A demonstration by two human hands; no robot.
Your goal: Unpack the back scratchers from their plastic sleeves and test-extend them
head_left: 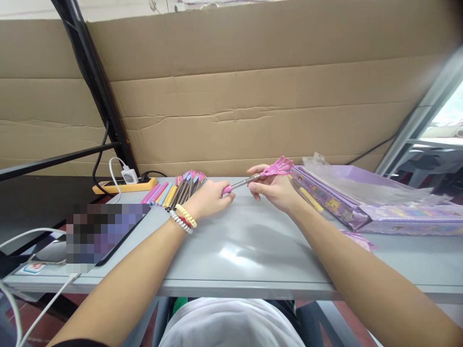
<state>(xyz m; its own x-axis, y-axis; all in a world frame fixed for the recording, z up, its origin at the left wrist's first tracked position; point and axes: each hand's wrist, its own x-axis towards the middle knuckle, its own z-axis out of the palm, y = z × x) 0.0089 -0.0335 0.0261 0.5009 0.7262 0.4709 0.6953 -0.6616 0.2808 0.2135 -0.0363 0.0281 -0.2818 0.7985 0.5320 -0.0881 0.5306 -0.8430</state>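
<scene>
My left hand (212,198) is closed round the pink handle of a telescopic back scratcher (246,181). The metal rod of this scratcher slants up to the right, ending in a pink claw-shaped head (280,166). At the neck below that head is my right hand (271,189), its fingers curved about the scratcher; part of its grip is hidden. Left of my left hand lies a row of dark rods with pink and blue claw heads (190,185), beside several pink, blue and yellow handle tubes (162,193).
An open purple box (356,214) with clear plastic film (361,185) stands at the right, a yellow tube (311,199) alongside it. A tablet with a blurred screen (123,226) lies left. A yellow power strip (148,184) sits behind. Cardboard (231,96) walls the back.
</scene>
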